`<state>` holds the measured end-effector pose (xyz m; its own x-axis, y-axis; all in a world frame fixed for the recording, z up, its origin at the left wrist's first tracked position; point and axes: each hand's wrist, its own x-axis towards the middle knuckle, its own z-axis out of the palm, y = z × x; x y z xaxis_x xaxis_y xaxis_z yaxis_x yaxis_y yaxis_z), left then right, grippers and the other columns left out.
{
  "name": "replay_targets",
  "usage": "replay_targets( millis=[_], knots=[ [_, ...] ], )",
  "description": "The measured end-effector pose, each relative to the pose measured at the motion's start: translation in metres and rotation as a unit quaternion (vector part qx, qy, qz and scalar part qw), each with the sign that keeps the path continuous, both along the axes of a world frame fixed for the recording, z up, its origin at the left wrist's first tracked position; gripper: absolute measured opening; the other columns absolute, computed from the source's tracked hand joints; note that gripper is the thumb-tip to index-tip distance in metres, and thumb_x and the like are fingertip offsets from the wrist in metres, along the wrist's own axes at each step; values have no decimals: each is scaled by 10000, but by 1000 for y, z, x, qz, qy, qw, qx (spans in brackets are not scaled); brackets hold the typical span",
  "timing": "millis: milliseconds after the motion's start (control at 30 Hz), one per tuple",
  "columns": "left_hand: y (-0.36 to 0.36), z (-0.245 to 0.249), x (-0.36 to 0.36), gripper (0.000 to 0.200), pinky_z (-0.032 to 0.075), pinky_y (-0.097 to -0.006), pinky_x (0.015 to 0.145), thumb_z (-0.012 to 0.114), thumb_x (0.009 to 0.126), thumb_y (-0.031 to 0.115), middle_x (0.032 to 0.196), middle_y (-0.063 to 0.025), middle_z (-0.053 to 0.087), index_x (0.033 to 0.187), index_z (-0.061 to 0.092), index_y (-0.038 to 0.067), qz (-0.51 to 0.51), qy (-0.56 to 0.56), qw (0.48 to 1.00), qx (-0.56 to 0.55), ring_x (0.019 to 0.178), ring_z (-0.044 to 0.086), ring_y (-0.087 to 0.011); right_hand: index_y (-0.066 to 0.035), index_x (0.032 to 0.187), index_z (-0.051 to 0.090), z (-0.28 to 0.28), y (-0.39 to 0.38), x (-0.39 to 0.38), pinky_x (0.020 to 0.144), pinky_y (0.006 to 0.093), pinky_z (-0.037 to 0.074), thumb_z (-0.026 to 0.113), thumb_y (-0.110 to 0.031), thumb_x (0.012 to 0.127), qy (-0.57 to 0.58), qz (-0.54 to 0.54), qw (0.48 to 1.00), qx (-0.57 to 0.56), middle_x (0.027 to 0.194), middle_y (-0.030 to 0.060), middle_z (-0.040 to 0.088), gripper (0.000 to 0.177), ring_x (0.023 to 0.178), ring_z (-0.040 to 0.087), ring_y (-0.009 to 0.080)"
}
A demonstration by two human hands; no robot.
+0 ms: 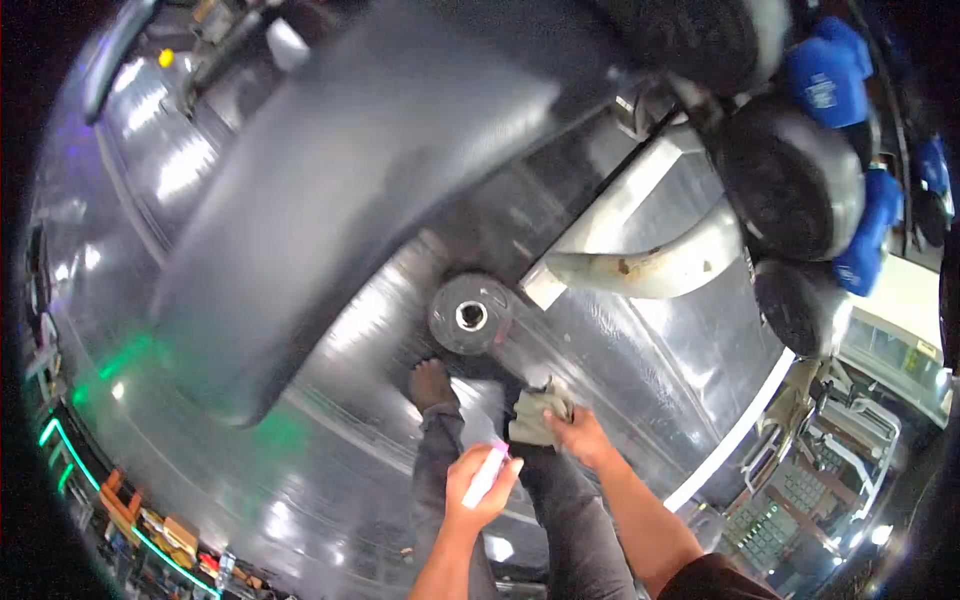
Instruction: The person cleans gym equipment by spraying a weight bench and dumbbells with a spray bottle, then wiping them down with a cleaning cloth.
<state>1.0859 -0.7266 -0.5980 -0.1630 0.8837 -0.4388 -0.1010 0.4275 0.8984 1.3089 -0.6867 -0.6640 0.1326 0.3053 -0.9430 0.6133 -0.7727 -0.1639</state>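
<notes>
My left hand (470, 500) is wrapped round a small white bottle-like thing (482, 482) with a pink end; its exact kind does not show. To the right of it, my right hand (580, 436) grips a crumpled grey-green cloth (536, 418) between thumb and fingers. Both hands are held low, above my dark-trousered legs (575, 520). Just beyond the hands, a round black weight plate (455, 338) with a metal-ringed centre hole is near my foot (432, 382).
A large black padded bench (330, 180) fills the upper left. A worn pale metal frame (650, 270) curves at the right, beside round black weights (790, 180) and blue items (830, 75). The dark floor (350, 450) is shiny.
</notes>
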Motion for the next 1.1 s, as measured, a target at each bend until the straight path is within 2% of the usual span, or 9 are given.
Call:
replay_targets(
  millis=[167, 300, 400, 433, 567, 667, 800, 933, 1100],
  knots=[
    [-44, 120, -96, 140, 471, -296, 600, 788, 814, 44, 757, -65, 634, 857, 657, 17, -29, 26, 999, -26, 651, 590, -153, 18, 1309, 587, 110, -52, -36, 937, 389, 519, 623, -286, 926, 281, -431, 855, -68, 1150, 138, 702, 490, 1066, 677, 306],
    [-57, 236, -163, 159, 485, -305, 607, 804, 810, 78, 713, -68, 619, 838, 660, 15, -19, 79, 996, -31, 639, 600, -159, 37, 1259, 620, 269, -29, -119, 956, 402, 531, 590, -234, 928, 297, -563, 770, -43, 1192, 176, 685, 429, 1021, 687, 283],
    [-63, 298, -191, 167, 487, -297, 600, 801, 825, 84, 714, -46, 622, 849, 651, 15, 12, 58, 998, 6, 641, 597, -130, 39, 1136, 694, 337, -26, -157, 851, 338, 526, 614, -347, 960, 116, -296, 947, 48, 1040, 104, 722, 431, 902, 666, 198],
    [-70, 318, -198, 169, 488, -293, 598, 800, 832, 87, 715, -37, 625, 853, 648, 16, 29, 42, 999, 11, 642, 595, -118, 1, 999, 743, 364, -24, -167, 731, 298, 487, 636, -438, 960, 144, -212, 961, 106, 861, 36, 697, 454, 805, 592, 124],
    [-78, 396, -212, 156, 478, -253, 592, 793, 859, 109, 721, 1, 626, 895, 666, 27, 77, -6, 997, 13, 650, 573, -68, -63, 1057, 724, 455, -3, -194, 826, 330, 512, 704, -326, 915, 133, -6, 980, 148, 952, 105, 708, 300, 889, 636, 161],
    [-90, 435, -244, 169, 476, -254, 594, 801, 856, 127, 723, 3, 623, 902, 671, 28, -22, 25, 999, 5, 651, 564, -64, -90, 1213, 650, 485, -9, -212, 882, 341, 506, 735, -248, 860, 186, 15, 911, 369, 1055, 126, 690, 396, 991, 640, 185],
    [-97, 457, -290, 183, 467, -246, 603, 806, 851, 150, 724, 8, 620, 910, 688, 24, -57, 49, 996, 57, 654, 557, -65, -34, 1340, 531, 547, -20, -247, 970, 385, 492, 778, -232, 775, 122, -51, 912, 387, 1176, 196, 652, 648, 1103, 647, 295],
    [-85, 491, -329, 201, 452, -244, 597, 810, 851, 152, 723, 8, 614, 933, 683, 19, -64, 72, 992, 87, 669, 551, -63, 34, 1387, 474, 515, -54, -257, 1002, 379, 473, 765, -258, 781, 48, 109, 888, 445, 1274, 236, 605, 733, 1163, 612, 336],
    [-56, 536, -392, 165, 466, -248, 564, 793, 861, 104, 717, -8, 626, 908, 658, 23, -80, 43, 985, 148, 610, 573, -74, 15, 1368, 491, 506, -82, -303, 960, 364, 496, 682, -159, 880, 222, -222, 909, 275, 1238, 152, 612, 552, 1129, 607, 237]
  ],
)
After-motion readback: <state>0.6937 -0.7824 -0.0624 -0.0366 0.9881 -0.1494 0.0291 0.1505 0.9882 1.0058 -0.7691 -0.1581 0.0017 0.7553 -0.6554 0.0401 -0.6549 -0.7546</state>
